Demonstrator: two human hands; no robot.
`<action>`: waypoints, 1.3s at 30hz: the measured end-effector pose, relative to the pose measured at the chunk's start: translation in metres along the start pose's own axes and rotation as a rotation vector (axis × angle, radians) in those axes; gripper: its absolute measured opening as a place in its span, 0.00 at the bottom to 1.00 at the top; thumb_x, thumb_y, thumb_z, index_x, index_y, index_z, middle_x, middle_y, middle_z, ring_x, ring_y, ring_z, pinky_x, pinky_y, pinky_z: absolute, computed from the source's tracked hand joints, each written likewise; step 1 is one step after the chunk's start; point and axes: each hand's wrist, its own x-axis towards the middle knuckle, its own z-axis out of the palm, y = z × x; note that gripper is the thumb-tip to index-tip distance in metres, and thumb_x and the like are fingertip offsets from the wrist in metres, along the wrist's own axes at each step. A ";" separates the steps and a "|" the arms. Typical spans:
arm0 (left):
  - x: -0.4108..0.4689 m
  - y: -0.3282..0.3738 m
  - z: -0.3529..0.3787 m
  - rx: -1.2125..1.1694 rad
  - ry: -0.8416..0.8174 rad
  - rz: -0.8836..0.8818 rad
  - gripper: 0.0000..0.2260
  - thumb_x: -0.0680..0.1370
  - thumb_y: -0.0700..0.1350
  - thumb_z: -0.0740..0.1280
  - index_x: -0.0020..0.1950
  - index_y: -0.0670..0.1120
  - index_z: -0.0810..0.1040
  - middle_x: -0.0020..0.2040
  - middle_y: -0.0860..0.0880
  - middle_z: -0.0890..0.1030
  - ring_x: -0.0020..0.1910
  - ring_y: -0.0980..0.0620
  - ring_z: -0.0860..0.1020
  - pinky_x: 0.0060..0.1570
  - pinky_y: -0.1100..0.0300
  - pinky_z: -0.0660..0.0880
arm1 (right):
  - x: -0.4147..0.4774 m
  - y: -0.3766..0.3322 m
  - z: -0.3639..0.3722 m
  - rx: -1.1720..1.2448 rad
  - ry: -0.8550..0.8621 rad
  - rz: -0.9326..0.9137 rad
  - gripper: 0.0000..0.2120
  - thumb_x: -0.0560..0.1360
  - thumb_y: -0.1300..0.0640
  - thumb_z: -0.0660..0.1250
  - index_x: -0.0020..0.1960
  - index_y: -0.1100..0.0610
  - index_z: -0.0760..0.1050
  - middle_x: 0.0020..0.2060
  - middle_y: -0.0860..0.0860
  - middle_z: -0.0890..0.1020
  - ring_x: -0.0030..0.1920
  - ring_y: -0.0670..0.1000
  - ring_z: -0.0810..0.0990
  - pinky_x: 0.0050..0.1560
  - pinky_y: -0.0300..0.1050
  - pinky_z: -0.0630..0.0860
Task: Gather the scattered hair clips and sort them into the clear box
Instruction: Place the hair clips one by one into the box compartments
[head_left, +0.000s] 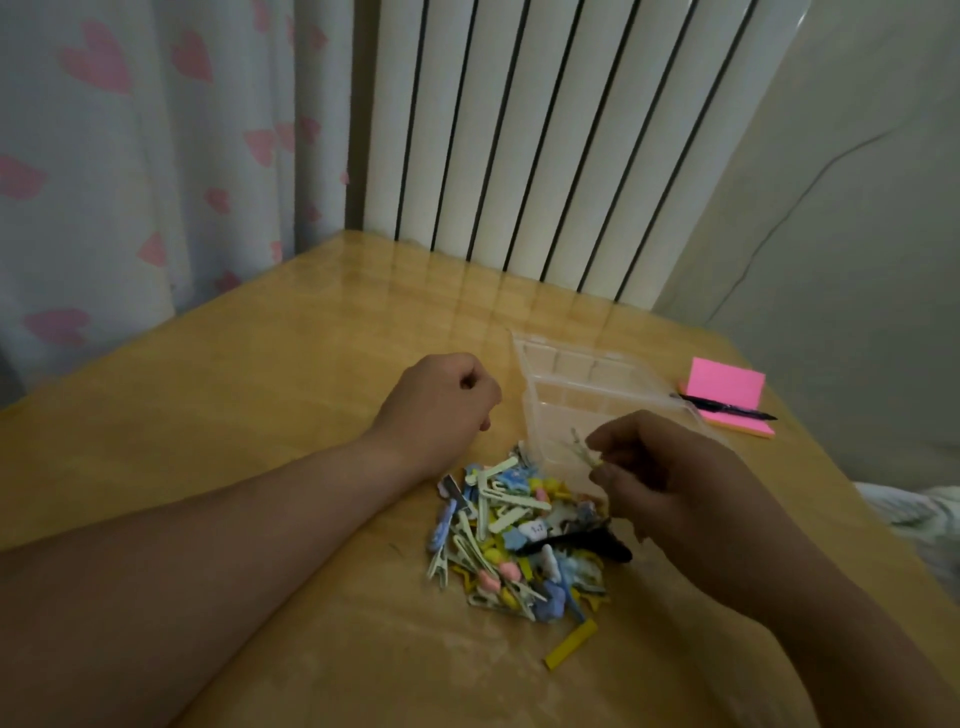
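Note:
A pile of small hair clips (511, 535) in pale green, yellow, blue and pink lies on the wooden table (260, 415), with a black clip (587, 545) at its right side and a yellow clip (570, 646) lying apart in front. The clear box (582, 384) stands just behind the pile. My right hand (670, 488) pinches a thin pale green clip (582, 449) at the box's near side. My left hand (441, 402) rests on the table left of the box, its fingers curled and holding nothing visible.
A pink sticky-note pad (727, 387) with a black pen (727, 410) on it lies right of the box. A white radiator (545, 145) and a heart-print curtain (145, 156) stand behind the table. The table's right edge is near the pad.

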 end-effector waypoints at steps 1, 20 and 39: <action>0.000 0.000 0.000 -0.004 -0.002 0.000 0.11 0.83 0.47 0.67 0.44 0.46 0.84 0.37 0.51 0.85 0.28 0.61 0.76 0.35 0.59 0.71 | 0.001 -0.001 -0.002 0.059 0.034 0.023 0.06 0.82 0.56 0.70 0.53 0.44 0.79 0.42 0.41 0.84 0.40 0.44 0.84 0.38 0.40 0.79; -0.005 0.000 -0.002 0.015 -0.038 -0.002 0.12 0.82 0.52 0.66 0.42 0.49 0.81 0.38 0.51 0.84 0.39 0.46 0.83 0.46 0.40 0.82 | 0.128 -0.001 0.009 -0.062 -0.042 0.357 0.07 0.75 0.61 0.72 0.40 0.59 0.86 0.37 0.58 0.87 0.38 0.56 0.82 0.37 0.46 0.77; -0.010 0.004 0.002 0.041 -0.179 0.148 0.17 0.80 0.67 0.67 0.50 0.53 0.79 0.40 0.52 0.82 0.40 0.51 0.82 0.46 0.44 0.83 | 0.051 -0.020 0.002 -0.077 0.279 0.051 0.06 0.80 0.50 0.72 0.44 0.49 0.81 0.38 0.47 0.84 0.40 0.48 0.82 0.38 0.46 0.76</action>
